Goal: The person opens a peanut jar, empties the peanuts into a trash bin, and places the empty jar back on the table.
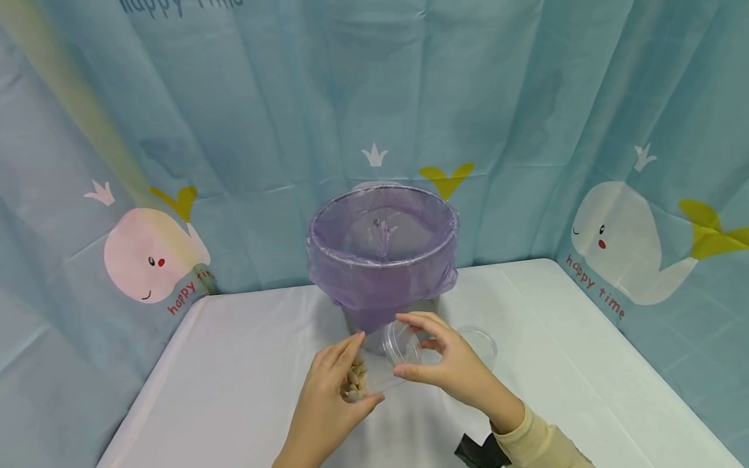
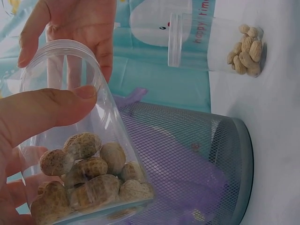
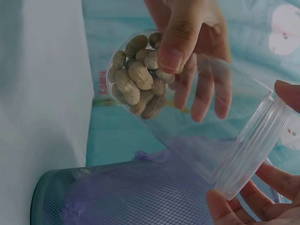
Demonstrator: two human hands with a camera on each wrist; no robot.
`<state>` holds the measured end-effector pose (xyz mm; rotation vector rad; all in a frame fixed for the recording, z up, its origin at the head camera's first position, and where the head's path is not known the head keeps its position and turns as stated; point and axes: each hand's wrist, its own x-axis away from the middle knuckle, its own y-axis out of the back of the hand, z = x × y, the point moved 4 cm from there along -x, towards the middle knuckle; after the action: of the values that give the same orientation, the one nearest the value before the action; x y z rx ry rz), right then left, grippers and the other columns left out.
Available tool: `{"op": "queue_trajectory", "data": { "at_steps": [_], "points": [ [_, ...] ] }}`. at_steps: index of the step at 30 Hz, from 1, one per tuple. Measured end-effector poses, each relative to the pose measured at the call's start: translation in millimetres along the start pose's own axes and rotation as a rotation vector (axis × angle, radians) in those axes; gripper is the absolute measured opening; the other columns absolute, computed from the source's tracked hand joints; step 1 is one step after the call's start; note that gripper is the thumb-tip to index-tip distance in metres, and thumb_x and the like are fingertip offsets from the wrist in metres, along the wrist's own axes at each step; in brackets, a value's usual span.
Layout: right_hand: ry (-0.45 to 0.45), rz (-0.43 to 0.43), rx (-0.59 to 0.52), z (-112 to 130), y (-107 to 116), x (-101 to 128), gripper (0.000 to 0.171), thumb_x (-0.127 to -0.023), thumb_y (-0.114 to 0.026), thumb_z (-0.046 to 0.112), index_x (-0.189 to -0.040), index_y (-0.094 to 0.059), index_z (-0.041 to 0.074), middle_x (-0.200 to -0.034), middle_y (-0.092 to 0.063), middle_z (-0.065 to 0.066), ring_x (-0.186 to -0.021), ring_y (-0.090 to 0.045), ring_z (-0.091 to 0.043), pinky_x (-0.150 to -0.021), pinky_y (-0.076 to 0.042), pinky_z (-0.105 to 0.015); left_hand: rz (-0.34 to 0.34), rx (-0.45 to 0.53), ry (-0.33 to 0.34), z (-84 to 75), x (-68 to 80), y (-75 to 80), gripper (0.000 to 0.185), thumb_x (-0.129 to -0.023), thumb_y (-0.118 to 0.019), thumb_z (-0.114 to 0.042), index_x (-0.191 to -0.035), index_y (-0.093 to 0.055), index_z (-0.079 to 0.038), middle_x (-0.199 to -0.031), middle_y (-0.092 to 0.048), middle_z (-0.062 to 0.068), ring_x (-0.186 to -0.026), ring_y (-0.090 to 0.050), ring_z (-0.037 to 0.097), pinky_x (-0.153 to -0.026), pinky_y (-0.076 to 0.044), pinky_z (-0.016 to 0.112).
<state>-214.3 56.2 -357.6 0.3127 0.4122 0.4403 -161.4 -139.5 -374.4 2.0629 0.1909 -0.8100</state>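
A clear plastic jar [image 2: 117, 136] with unshelled peanuts [image 3: 136, 79] heaped at its base is tilted between the two hands. The left hand [image 1: 328, 396] holds its body near the peanut end, thumb on one side and fingers on the other. At the mouth end, the right hand [image 1: 456, 364] grips the clear screw lid [image 3: 253, 150] between thumb and fingers. In the head view, the jar overlaps the lower front of the bin. A second clear jar [image 2: 197, 42], also with peanuts at its bottom, stands on the table, partly behind the right hand in the head view.
A mesh bin [image 2: 187, 154] lined with a purple bag [image 1: 380, 286] stands behind the hands on the white table [image 1: 234, 390]. A blue curtain [image 1: 263, 130] with whale prints hangs close around it. Something black [image 1: 482, 452] shows by the right sleeve.
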Motion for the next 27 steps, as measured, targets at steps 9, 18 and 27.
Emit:
{"op": "queue_trajectory", "data": {
  "at_steps": [9,18,27],
  "points": [
    [-0.034,0.01,-0.008,1.2,-1.7,-0.6,0.076,-0.083,-0.082,0.025,-0.149,-0.044,0.016,-0.147,-0.046,-0.007,-0.128,-0.045,-0.028,-0.102,-0.05,-0.047,-0.001,-0.024,0.003,2.4,-0.5,-0.9,0.099,-0.056,-0.098,-0.021,-0.144,-0.052,-0.014,-0.136,-0.061,0.005,-0.118,-0.057,0.024,-0.093,-0.058,0.044],
    [-0.129,-0.041,-0.002,1.1,-1.9,-1.6,0.07,-0.084,-0.08,0.031,-0.144,-0.049,0.014,-0.142,-0.052,-0.008,-0.119,-0.048,-0.025,-0.094,-0.053,-0.027,-0.013,-0.034,-0.013,1.3,-1.3,-0.1,0.1,-0.054,-0.098,-0.02,-0.144,-0.053,-0.014,-0.136,-0.061,0.006,-0.117,-0.058,0.025,-0.093,-0.059,0.044],
    [-0.103,-0.016,-0.005,2.0,-1.5,-1.1,0.064,-0.086,-0.078,0.03,-0.142,-0.052,0.013,-0.141,-0.052,-0.007,-0.118,-0.047,-0.025,-0.097,-0.053,-0.03,-0.018,-0.034,-0.025,0.2,-0.8,0.7,0.102,-0.054,-0.098,-0.019,-0.145,-0.052,-0.014,-0.136,-0.061,0.006,-0.117,-0.057,0.025,-0.093,-0.058,0.045]
  ]
}}
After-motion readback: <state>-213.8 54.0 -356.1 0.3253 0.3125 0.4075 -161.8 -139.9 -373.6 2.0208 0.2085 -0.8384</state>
